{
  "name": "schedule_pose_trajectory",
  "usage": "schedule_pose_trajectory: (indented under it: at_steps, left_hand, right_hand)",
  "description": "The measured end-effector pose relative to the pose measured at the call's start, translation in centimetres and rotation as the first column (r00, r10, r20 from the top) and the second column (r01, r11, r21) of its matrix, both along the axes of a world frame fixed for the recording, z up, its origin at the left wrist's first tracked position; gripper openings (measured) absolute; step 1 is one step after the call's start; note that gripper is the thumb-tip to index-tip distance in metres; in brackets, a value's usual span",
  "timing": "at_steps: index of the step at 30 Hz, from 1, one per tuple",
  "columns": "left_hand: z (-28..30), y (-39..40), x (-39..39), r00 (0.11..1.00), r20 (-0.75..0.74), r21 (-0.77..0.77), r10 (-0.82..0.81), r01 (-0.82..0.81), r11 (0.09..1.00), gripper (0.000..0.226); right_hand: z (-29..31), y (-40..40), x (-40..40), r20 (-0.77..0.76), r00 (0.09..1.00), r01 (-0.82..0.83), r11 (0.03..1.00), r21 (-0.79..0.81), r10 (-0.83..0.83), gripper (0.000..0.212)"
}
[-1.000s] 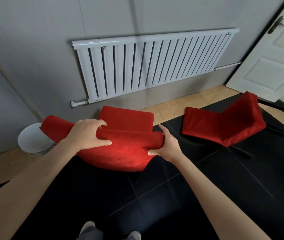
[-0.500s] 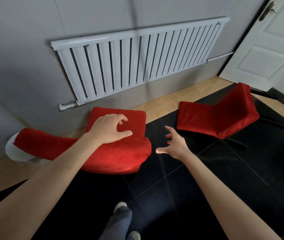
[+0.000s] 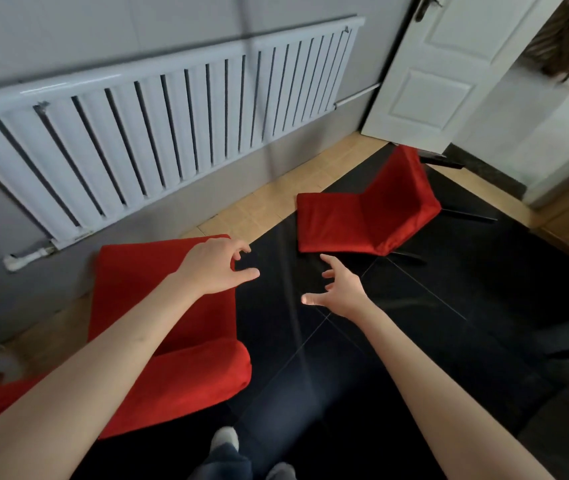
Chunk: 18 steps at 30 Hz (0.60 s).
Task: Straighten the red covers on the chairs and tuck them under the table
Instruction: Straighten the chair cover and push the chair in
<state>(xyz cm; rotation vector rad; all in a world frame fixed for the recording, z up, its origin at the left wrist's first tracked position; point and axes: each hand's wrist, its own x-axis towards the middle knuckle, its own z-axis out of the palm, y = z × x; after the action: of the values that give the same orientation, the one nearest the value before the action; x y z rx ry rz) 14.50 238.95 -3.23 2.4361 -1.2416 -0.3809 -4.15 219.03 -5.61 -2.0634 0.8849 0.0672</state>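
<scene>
At about 9 o'clock the left hand (image 3: 214,265) hangs open over the near red chair (image 3: 165,327), the right hand (image 3: 340,291) spread and empty, so grabbing the far red chair (image 3: 366,216) at 1 o'clock could wrinkle its cover.

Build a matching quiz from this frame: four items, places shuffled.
Items:
1. white ribbed radiator
2. far red-covered chair
3. white panelled door
4. left hand

Places:
A. open, top right of the view
B. over the near red-covered chair
C. mounted on the grey wall
D. at the far edge of the glossy black table, beyond the right hand

Pairs: 1-C, 2-D, 3-A, 4-B
</scene>
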Motion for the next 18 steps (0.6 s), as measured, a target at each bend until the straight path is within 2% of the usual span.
schedule_pose_trajectory:
  at_steps: [9,18]
  left_hand:
    - [-1.7,-9.6,1.4,0.995,-0.055,0.058,-0.079,0.082,0.995,0.057]
    - [-2.9,-25.5,2.1,0.995,-0.062,0.143,-0.083,0.091,0.986,0.055]
  right_hand:
    - [-1.4,-7.4,-1.5,-0.038,0.994,0.101,0.994,0.033,-0.099,0.101]
    - [-2.7,-23.1,-3.3,-0.092,0.982,0.167,0.985,0.047,-0.162,0.09]
